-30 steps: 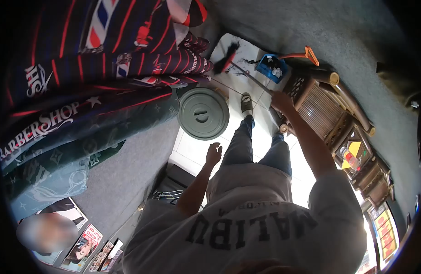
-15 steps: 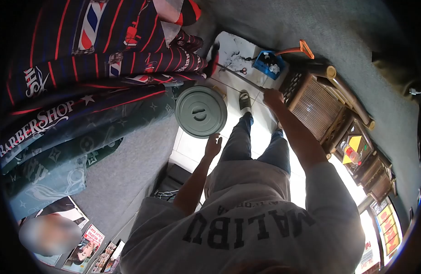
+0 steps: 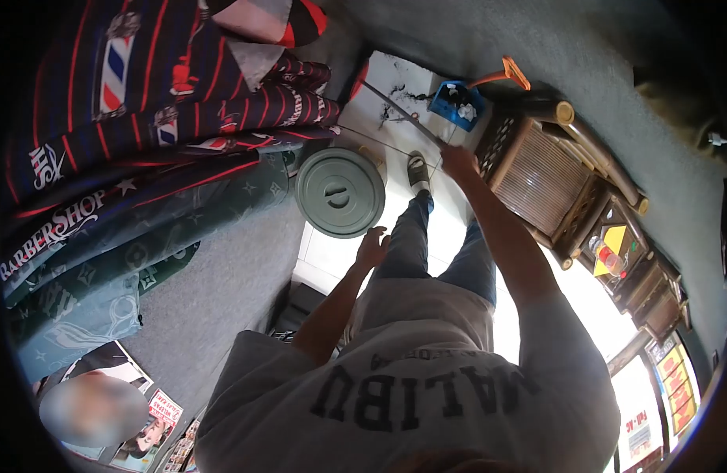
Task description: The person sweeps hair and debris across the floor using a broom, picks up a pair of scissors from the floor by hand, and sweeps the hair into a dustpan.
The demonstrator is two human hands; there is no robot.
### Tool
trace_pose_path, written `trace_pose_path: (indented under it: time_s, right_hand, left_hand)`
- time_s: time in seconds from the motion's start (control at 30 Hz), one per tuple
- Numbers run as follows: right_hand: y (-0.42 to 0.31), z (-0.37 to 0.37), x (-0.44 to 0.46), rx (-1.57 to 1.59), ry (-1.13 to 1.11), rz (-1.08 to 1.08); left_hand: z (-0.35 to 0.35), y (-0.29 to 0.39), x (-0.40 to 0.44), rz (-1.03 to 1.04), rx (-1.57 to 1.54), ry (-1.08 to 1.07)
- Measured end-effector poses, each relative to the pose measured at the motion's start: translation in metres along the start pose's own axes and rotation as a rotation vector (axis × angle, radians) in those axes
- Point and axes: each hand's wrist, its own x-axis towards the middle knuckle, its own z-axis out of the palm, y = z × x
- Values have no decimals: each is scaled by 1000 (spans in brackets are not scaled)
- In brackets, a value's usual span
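My right hand (image 3: 461, 164) is wrapped round the handle of a broom (image 3: 403, 113), which slants away to the far left. Its red head (image 3: 358, 80) is on the pale floor beside the hanging capes, partly hidden by them. Dark hair clippings (image 3: 409, 96) lie scattered on the tiles right of the broom head. Beside them sits a blue dustpan (image 3: 458, 117) with an orange handle (image 3: 489, 78); dark hair and white crumpled bits are in it. My left hand (image 3: 373, 247) hangs empty, fingers loosely apart, just below a grey-green lidded bin (image 3: 340, 193).
Striped barbershop capes (image 3: 143, 75) and green patterned cloths (image 3: 135, 252) hang on the left. A bamboo chair (image 3: 533, 177) stands at the right by the wall. Beyond it, a bottle (image 3: 608, 257) lies on a small bamboo table. Posters (image 3: 150, 426) are at lower left.
The broom head has moved farther away and slightly left across the floor, with my right hand still on the handle. My left hand stays near the bin. The view has shifted slightly.
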Motion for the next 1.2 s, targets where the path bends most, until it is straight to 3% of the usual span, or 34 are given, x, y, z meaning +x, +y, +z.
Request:
trace_pose_path:
  time_s: [0.07,0.17,0.2,0.23,0.27,0.43,0.6,0.67,0.77,0.83,0.9,0.93,1.0,1.07,1.2]
  right_hand:
    - [-7,15,40,5,-99,105]
    - [0,27,20,84,-162,188]
    - [7,24,-8,143,-137,130]
    - [18,34,-27,183,-206,208]
    - [34,60,-45,155,-111,147]
    - [45,33,-160,283,-90,302]
    - [85,60,-217,373,-118,346]
    - [122,103,-232,359,-125,262]
    - [142,123,-233,442,-154,282]
    - [149,130,-227,509,-81,265]
    - [155,138,-221,554,74,166]
    - [159,139,-217,524,-40,255]
    - [161,138,-209,621,-56,283]
    - [176,163,-210,694,27,216]
    - [187,175,-204,658,-85,366]
  left_hand:
    - [-1,-1,1,78,-17,54]
    - [-7,4,6,-51,-66,-5]
    - [-7,4,7,-50,-55,-10]
    - [-7,1,5,-43,-20,-28]
    - [-7,0,7,-29,15,-40]
    - [3,-2,24,-13,57,-98]
    - [30,1,66,48,158,-130]
    - [52,-13,99,112,193,-167]
    - [82,-5,151,-114,477,-220]
    - [106,-11,189,-88,411,-181]
    - [133,-36,238,192,559,-404]
    - [152,-44,261,-41,413,-339]
    - [187,-69,307,-210,293,-270]
    - [212,-95,357,-155,416,-263]
    - [219,-94,436,-136,612,-165]
